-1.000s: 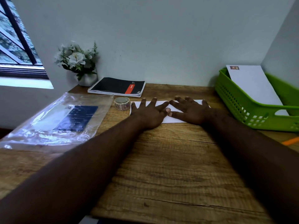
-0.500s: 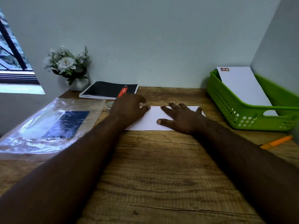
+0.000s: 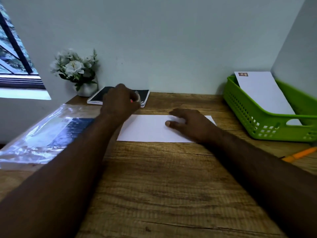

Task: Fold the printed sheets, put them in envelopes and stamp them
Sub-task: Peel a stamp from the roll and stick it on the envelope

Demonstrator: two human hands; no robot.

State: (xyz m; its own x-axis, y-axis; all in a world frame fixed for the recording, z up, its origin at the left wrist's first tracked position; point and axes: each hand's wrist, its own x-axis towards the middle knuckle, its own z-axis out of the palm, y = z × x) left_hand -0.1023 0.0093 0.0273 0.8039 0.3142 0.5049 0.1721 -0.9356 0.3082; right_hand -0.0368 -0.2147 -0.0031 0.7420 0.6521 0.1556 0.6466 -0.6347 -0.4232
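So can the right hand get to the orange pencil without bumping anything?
Probably yes. The right hand lies flat on the white envelope, and the orange pencil lies on bare wood off to its right. Only the green basket sits near, farther back.

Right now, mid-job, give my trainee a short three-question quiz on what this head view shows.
1. True or false: the right hand rests flat on the white envelope on the wooden desk.
2. Which object lies in the green basket?
A. a stamped white envelope
B. the spiral notebook
C. the orange pen
3. Fill in: the left hand is raised above the desk, closed around the roll of ____.

Key: 1 true; 2 A; 3 stamps, though the roll is blurred and mostly hidden by the fingers.
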